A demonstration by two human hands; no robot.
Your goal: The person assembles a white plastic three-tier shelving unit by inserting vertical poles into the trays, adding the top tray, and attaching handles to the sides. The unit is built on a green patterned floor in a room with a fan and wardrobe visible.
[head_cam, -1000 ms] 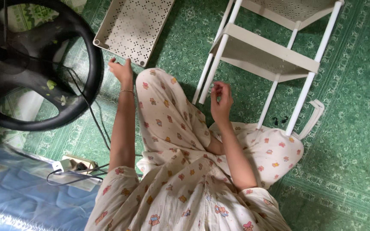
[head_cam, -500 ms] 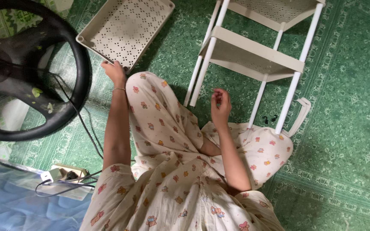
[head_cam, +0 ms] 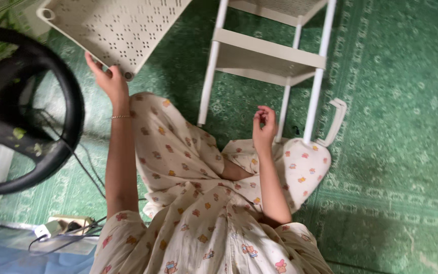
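— Where the left hand [head_cam: 108,76] meets the tray [head_cam: 112,30], what sort of hold is it?

— A light one, as far as I can see. The fingers are spread and lie against the near edge of the perforated cream tray, close to its near corner, where a small round socket shows. I cannot tell whether the thumb is hooked under the rim.

— And how does the tray lie?

— Flat on the green carpet [head_cam: 396,101], at its far left part, running off the top edge of the view. Its long side runs slantwise, from the far left down toward that near corner. It sits straight ahead of the left hand, beyond the fingertips.

— The right hand [head_cam: 264,124]?

— Raised over the lap, fingers curled in loosely toward the palm, holding nothing I can make out. It is well apart from the tray, so the left hand is clearly the nearer one.

— What is around them?

— A white shelf rack [head_cam: 267,56] stands on the carpet just beyond the right hand, its legs coming down beside the knee in floral-print trousers. A white handle piece [head_cam: 334,122] lies near its right leg. On the left is a black fan guard [head_cam: 31,111], and a power strip [head_cam: 64,226] with cables lies by the near left corner.
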